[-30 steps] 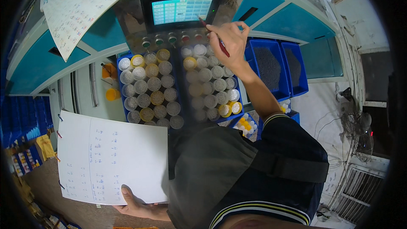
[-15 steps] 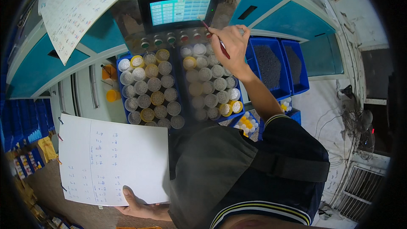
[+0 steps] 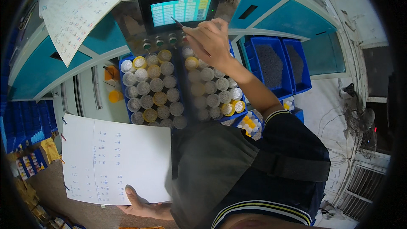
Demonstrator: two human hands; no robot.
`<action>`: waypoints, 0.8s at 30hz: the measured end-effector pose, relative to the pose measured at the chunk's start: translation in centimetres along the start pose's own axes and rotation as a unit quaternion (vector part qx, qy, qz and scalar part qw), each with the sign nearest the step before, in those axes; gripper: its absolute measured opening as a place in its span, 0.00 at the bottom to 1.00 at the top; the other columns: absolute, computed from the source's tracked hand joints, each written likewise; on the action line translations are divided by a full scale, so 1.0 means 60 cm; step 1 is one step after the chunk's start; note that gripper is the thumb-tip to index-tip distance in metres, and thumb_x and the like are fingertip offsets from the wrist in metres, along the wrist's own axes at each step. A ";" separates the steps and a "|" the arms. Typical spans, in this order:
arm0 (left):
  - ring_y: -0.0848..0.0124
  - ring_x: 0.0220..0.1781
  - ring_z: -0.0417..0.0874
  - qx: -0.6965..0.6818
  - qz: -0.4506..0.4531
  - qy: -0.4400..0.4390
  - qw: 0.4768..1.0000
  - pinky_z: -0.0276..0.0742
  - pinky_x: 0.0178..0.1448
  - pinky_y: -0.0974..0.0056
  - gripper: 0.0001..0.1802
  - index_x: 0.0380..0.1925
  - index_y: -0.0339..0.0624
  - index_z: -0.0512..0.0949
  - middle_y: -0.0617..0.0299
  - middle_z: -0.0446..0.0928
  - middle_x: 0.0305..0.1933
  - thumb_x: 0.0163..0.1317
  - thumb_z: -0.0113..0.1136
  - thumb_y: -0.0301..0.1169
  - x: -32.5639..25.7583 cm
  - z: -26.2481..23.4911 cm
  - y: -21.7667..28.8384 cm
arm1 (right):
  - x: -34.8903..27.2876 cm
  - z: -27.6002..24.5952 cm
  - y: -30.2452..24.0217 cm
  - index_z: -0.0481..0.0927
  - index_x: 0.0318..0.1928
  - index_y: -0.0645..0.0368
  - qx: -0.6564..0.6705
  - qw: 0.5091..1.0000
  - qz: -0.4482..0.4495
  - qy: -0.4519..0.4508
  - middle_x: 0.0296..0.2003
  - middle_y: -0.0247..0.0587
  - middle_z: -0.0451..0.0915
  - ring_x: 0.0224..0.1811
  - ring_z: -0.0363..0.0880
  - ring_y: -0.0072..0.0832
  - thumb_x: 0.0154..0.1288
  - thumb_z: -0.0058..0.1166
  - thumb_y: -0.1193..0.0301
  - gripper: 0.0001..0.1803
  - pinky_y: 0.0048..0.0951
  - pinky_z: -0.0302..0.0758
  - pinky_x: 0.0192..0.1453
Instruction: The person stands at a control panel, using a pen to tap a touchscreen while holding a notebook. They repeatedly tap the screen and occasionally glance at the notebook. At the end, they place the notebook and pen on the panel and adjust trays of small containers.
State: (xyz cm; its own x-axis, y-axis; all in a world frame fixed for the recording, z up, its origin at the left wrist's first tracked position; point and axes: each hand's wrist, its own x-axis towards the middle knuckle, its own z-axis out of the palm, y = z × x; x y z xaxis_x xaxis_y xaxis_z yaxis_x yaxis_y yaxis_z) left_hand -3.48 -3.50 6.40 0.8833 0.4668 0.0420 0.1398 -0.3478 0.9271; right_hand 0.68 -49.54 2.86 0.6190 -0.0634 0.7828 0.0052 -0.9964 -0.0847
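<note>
My right hand (image 3: 210, 44) grips a dark red pen (image 3: 177, 22). The pen's tip is over the lower middle of a lit screen (image 3: 186, 6) set in a black frame; whether it touches the glass I cannot tell. Cells in blue-green and a few yellow ones fill the display. At the lower left, my left hand (image 3: 137, 205) holds an open ring-bound notebook (image 3: 144, 157) by its near edge, thumb on top of the page and fingers underneath. Handwritten lines in blue cover part of the white page.
Two blue trays (image 3: 120, 76) of round cups with pale granules stand below a row of push buttons (image 3: 160, 41). Blue bins of dark grey granules (image 3: 269, 65) are at right. Written sheets (image 3: 85, 8) hang over the teal cabinet at upper left.
My right hand and the pen have moved left across the screen, and the display shows a different layout. The left hand still holds the notebook, which has shifted slightly right in view.
</note>
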 end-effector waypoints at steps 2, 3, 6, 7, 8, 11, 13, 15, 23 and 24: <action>0.67 0.45 0.91 0.005 0.002 0.002 1.000 0.90 0.51 0.55 0.33 0.58 0.37 0.77 0.54 0.87 0.46 0.59 0.76 0.45 0.000 0.002 0.001 | 0.004 0.000 -0.001 0.89 0.50 0.54 -0.001 1.000 0.002 0.005 0.34 0.26 0.85 0.43 0.81 0.25 0.65 0.68 0.72 0.13 0.44 0.64 0.59; 0.67 0.45 0.91 0.007 0.003 0.002 1.000 0.90 0.51 0.54 0.34 0.58 0.37 0.77 0.54 0.87 0.46 0.59 0.77 0.46 0.000 0.002 0.001 | 0.005 -0.003 -0.001 0.89 0.50 0.54 0.000 1.000 0.004 0.014 0.33 0.27 0.84 0.43 0.81 0.26 0.64 0.68 0.72 0.13 0.45 0.64 0.59; 0.67 0.46 0.90 0.014 0.004 0.002 1.000 0.89 0.54 0.52 0.35 0.58 0.37 0.77 0.54 0.87 0.46 0.58 0.77 0.47 0.000 0.000 0.001 | 0.008 -0.016 0.000 0.89 0.49 0.55 -0.023 0.999 0.004 0.037 0.31 0.27 0.84 0.42 0.81 0.27 0.64 0.66 0.74 0.13 0.45 0.63 0.59; 0.67 0.47 0.90 0.025 0.006 0.003 1.000 0.88 0.55 0.51 0.35 0.59 0.37 0.77 0.54 0.87 0.46 0.58 0.77 0.47 0.000 -0.001 0.000 | 0.009 -0.022 0.001 0.89 0.49 0.55 -0.034 0.998 0.005 0.043 0.30 0.28 0.84 0.41 0.81 0.27 0.63 0.66 0.74 0.13 0.46 0.63 0.58; 0.68 0.48 0.90 0.017 -0.001 0.004 1.000 0.88 0.56 0.51 0.35 0.59 0.37 0.77 0.54 0.87 0.47 0.58 0.77 0.47 0.000 -0.001 0.000 | 0.012 -0.026 0.004 0.89 0.48 0.55 -0.040 0.998 0.004 0.052 0.29 0.29 0.83 0.40 0.81 0.29 0.63 0.65 0.74 0.12 0.46 0.62 0.58; 0.68 0.50 0.89 0.003 -0.015 0.010 1.000 0.86 0.57 0.50 0.35 0.61 0.37 0.76 0.54 0.87 0.49 0.59 0.77 0.45 -0.001 -0.002 0.000 | 0.017 -0.032 0.009 0.89 0.47 0.55 -0.067 0.995 0.009 0.074 0.29 0.29 0.83 0.39 0.81 0.29 0.63 0.65 0.75 0.11 0.46 0.62 0.58; 0.68 0.52 0.88 -0.019 -0.015 0.004 1.000 0.85 0.59 0.50 0.35 0.62 0.37 0.76 0.53 0.86 0.50 0.60 0.77 0.45 -0.004 -0.001 0.001 | 0.019 -0.032 0.011 0.89 0.46 0.55 -0.077 0.994 0.013 0.075 0.29 0.29 0.83 0.39 0.81 0.29 0.62 0.65 0.75 0.11 0.46 0.62 0.59; 0.63 0.58 0.87 -0.021 -0.027 -0.004 0.999 0.82 0.67 0.47 0.37 0.66 0.38 0.75 0.50 0.86 0.57 0.59 0.77 0.41 -0.002 -0.002 0.005 | 0.018 -0.032 0.013 0.89 0.46 0.55 -0.074 0.994 0.009 0.079 0.29 0.29 0.83 0.39 0.81 0.29 0.62 0.65 0.75 0.12 0.46 0.62 0.59; 0.66 0.57 0.88 -0.027 -0.006 -0.011 1.000 0.80 0.66 0.50 0.36 0.64 0.38 0.75 0.52 0.87 0.53 0.60 0.77 0.43 -0.005 0.005 0.012 | -0.003 -0.028 0.006 0.89 0.46 0.56 -0.048 0.998 0.011 0.043 0.28 0.29 0.83 0.38 0.81 0.29 0.62 0.66 0.76 0.12 0.47 0.63 0.59; 0.66 0.57 0.88 -0.025 -0.008 -0.010 1.000 0.80 0.66 0.50 0.36 0.64 0.38 0.76 0.52 0.87 0.53 0.60 0.77 0.43 -0.005 0.004 0.011 | -0.004 -0.027 0.005 0.89 0.46 0.56 -0.044 0.998 0.006 0.035 0.28 0.29 0.83 0.38 0.82 0.29 0.62 0.66 0.76 0.12 0.47 0.63 0.59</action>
State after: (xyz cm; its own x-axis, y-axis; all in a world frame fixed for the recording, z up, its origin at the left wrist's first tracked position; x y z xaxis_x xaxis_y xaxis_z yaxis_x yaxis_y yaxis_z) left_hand -3.54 -4.08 6.88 0.8898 0.4558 0.0204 0.1315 -0.2991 0.9451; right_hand -0.77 -49.94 3.64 0.5625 -0.0765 0.8232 -0.0725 -0.9964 -0.0431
